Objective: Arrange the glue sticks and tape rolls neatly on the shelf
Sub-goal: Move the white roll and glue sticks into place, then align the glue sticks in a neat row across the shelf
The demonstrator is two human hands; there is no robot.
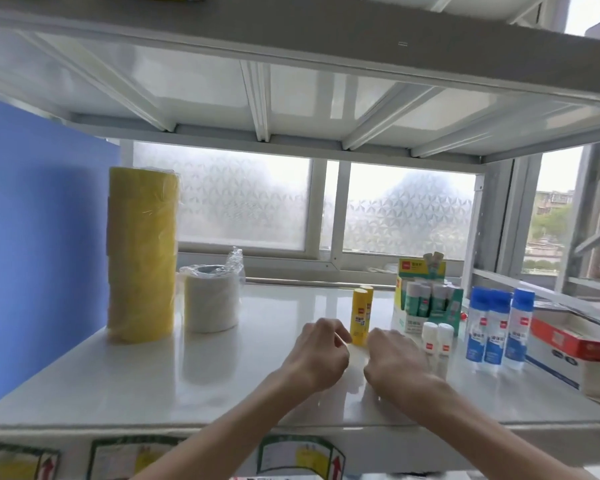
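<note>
Two yellow glue sticks [359, 317] stand upright, one behind the other, in the middle of the white shelf [222, 386]. My left hand [321, 355] hovers just left of the front stick, fingers curled with nothing in them. Just right of that stick is my right hand [395, 358], also loosely curled and empty. A tall wrapped stack of yellow tape rolls [141, 251] stands at the left, with a white tape roll [211, 303] in torn plastic beside it. Two small white glue sticks [437, 337] stand right of my right hand.
A green display box of glue sticks [426, 303] stands at the back right. Three blue-capped glue bottles [496, 327] stand farther right, next to a red and white carton [575, 348]. Above runs another shelf [291, 43]. A blue panel [32, 237] bounds the left side.
</note>
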